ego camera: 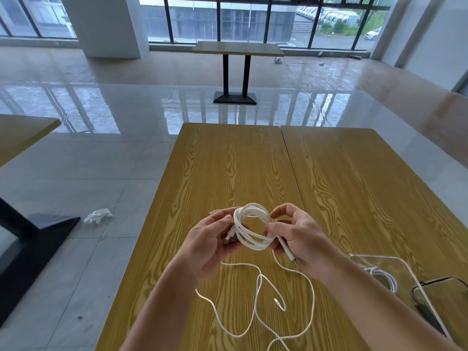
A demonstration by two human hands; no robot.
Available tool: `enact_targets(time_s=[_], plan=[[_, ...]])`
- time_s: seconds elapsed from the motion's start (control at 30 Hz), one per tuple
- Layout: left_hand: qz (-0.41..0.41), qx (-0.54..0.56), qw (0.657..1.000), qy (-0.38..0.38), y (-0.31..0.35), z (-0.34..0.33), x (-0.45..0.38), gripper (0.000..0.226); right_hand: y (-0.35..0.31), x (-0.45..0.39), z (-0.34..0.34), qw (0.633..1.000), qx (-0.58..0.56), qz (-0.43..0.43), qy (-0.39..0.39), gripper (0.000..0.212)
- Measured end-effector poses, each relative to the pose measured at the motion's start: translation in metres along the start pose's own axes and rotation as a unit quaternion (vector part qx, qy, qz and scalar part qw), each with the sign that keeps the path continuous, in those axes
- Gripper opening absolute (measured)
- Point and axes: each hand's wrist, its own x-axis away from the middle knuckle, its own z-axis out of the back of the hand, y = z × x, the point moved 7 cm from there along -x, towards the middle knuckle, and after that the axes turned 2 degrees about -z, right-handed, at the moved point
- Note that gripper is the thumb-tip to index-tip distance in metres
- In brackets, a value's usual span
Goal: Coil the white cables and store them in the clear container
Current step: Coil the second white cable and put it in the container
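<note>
A coiled white cable is held up over the wooden table between both hands. My left hand pinches the coil's left side, and my right hand grips its right side with a plug end lying across the palm. A second white cable lies loose in wide loops on the table under my forearms. The clear container sits at the right, partly behind my right forearm, with a coiled white cable inside it.
A black cable lies at the right edge beside the container. A second tabletop joins on the right. On the floor to the left lie crumpled white paper and a black table base.
</note>
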Motion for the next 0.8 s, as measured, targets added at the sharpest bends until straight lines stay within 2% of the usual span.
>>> enact_targets(time_s=[0.3,0.43,0.5,0.6,0.8], plan=[[-0.054,-0.014,0.995,0.079,0.009,0.016,-0.003,0.016,0.004,-0.002,0.003,1.0,0.007,0.002,-0.023,0.022],[-0.056,0.021,0.992,0.11,0.004,0.016,-0.003,0.01,0.01,-0.003,0.004,1.0,0.0,0.004,-0.031,0.024],[-0.047,0.064,0.991,0.111,-0.005,0.011,-0.003,0.015,0.013,-0.004,0.005,1.0,-0.007,0.008,-0.026,0.024],[-0.034,0.118,0.988,0.092,-0.018,-0.001,-0.001,0.036,0.015,-0.006,0.009,1.0,-0.025,0.016,0.008,0.025],[0.009,0.063,0.996,0.069,-0.038,-0.016,0.003,0.049,0.024,-0.005,0.012,0.999,-0.001,0.017,0.033,0.025]])
